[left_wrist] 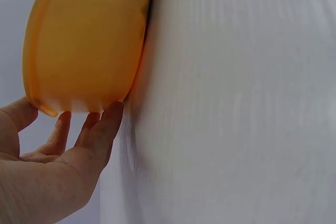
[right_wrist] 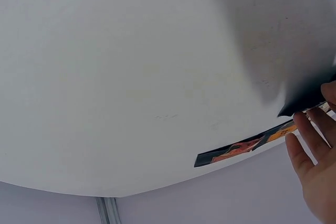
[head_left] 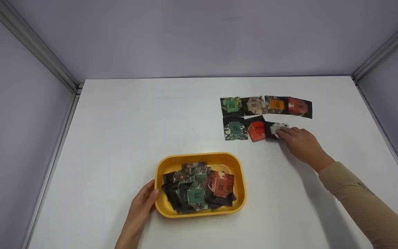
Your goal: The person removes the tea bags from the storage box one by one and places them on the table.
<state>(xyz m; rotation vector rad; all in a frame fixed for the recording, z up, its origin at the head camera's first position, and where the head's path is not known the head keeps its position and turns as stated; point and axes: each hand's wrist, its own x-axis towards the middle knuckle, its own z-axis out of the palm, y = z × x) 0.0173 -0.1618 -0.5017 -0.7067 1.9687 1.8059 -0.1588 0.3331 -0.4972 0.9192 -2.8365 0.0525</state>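
Observation:
A yellow tray (head_left: 243, 188) holds a pile of dark packets (head_left: 195, 196) with green and red labels. My left hand (head_left: 142, 204) grips its left side, thumb at the rim; in the left wrist view, the fingers of that hand (left_wrist: 73, 163) lie against the tray's wall (left_wrist: 84, 45). At the right, my right hand (head_left: 302, 147) holds the right end of a black packet with a pale label (head_left: 271, 129), which lies beside a red-labelled packet (head_left: 257, 130). In the right wrist view, thumb and fingers of the hand (right_wrist: 320, 174) are at a black packet (right_wrist: 304, 100).
Four packets form a back row: green (head_left: 231, 106), beige (head_left: 254, 105), orange (head_left: 276, 104) and red (head_left: 299, 107). A packet with a grey-green label (head_left: 235, 129) begins the front row at the left. Pale walls (head_left: 199, 38) surround the white table (head_left: 116, 121).

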